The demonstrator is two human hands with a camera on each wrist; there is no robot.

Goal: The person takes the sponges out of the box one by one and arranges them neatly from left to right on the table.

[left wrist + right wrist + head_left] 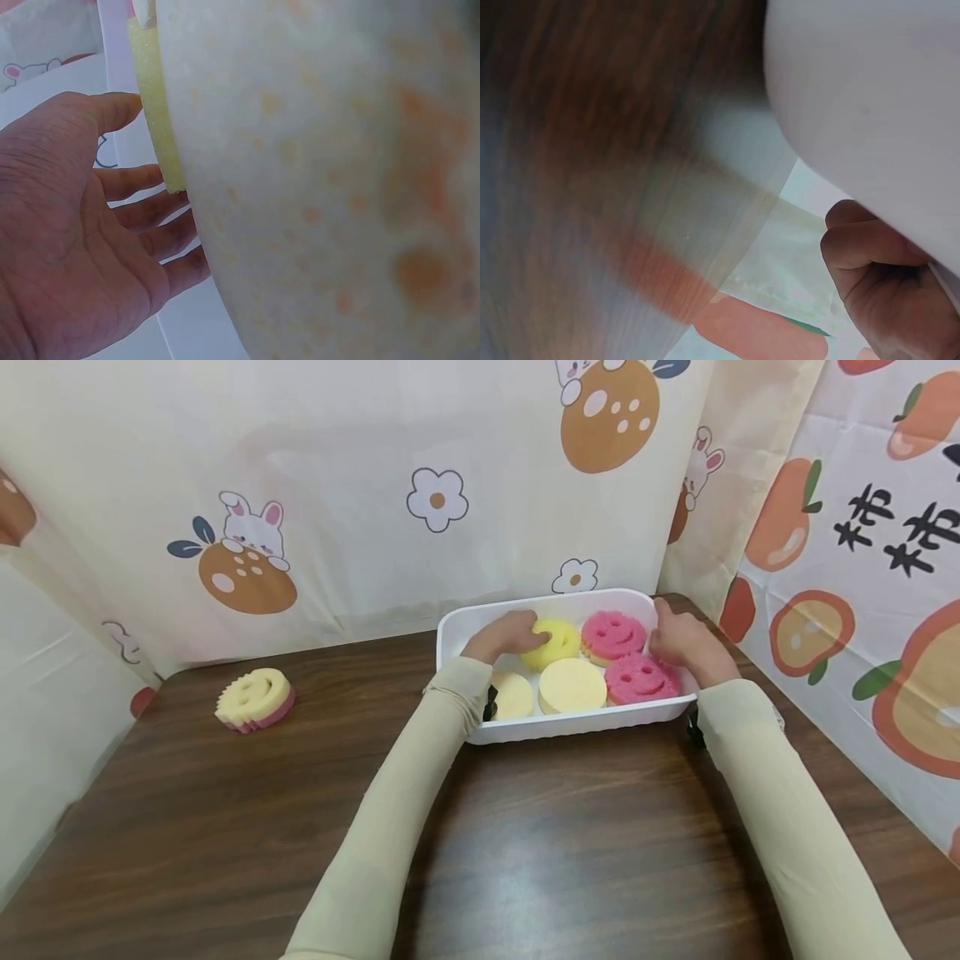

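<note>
Left hand [508,635] relaxed beside yellow sponge [552,642]; right hand [684,643] gripping tray [577,723]; wooden table [225,827].

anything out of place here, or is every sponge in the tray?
One stray: a cream and pink smiley sponge lies alone on the table, far left of the white tray. Five sponges sit inside. The left hand touches the yellow sponge; the right hand grips the tray's right rim.

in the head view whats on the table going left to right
Loose yellow-and-pink sponge → left hand on the yellow smiley sponge in the white tray → pink smiley sponge → right hand at the tray's right edge.
</note>
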